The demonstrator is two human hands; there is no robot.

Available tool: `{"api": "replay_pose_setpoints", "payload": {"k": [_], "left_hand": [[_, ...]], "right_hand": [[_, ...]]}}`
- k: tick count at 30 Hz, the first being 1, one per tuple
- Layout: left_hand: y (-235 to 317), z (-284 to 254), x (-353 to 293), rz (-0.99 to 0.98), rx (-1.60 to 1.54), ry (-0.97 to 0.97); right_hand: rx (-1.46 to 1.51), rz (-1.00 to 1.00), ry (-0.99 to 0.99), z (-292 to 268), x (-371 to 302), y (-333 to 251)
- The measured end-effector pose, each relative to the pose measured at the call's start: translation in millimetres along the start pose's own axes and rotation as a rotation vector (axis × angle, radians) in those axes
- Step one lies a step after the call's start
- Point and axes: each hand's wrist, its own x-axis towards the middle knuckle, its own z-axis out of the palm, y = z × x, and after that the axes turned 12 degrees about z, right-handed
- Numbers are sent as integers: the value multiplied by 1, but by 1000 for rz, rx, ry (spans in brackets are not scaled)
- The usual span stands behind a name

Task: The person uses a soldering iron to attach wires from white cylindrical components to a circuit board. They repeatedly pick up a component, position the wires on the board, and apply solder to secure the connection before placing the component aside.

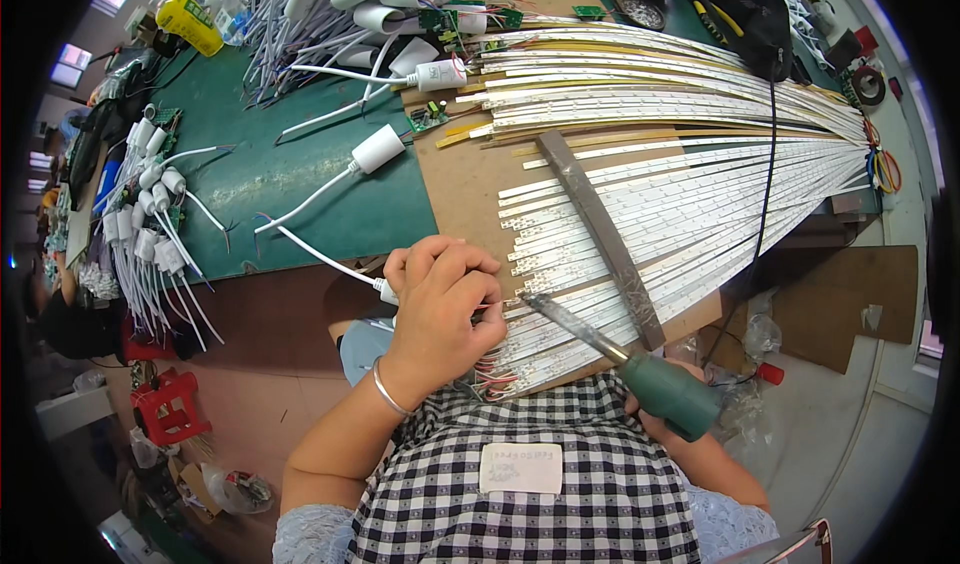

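My left hand (440, 299), with a metal bangle at the wrist, is closed round a white cabled end cap (384, 290); the fingers hide most of it. A white cable (320, 256) runs from the cap to the upper left. Largely hidden behind a green handle, my right hand (650, 424) grips a soldering iron (665, 392). Its tip is beside my left fingertips, at the ends of white LED strips (570, 284). A dark flat bar (600, 239) lies across the strips. Red wires (492, 376) show at the nearest strip ends.
Under the strips lies a brown board (455, 179) on a green tabletop (330, 184). A loose white cap (378, 149) lies left of the board, with bundled cabled caps (145, 224) farther left. A black cord (768, 179) crosses the strips. A red stool (172, 406) stands on the floor.
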Motion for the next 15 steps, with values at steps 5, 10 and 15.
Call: {"api": "replay_pose_setpoints", "payload": {"k": [5, 10, 15], "left_hand": [[1, -2, -1, -8, 14, -1], [0, -3, 0, 8, 24, 5], [-4, 1, -3, 16, -2, 17]], "right_hand": [[455, 45, 269, -12, -6, -1], [59, -113, 679, -120, -27, -7], [-509, -150, 1197, -314, -133, -33]]}}
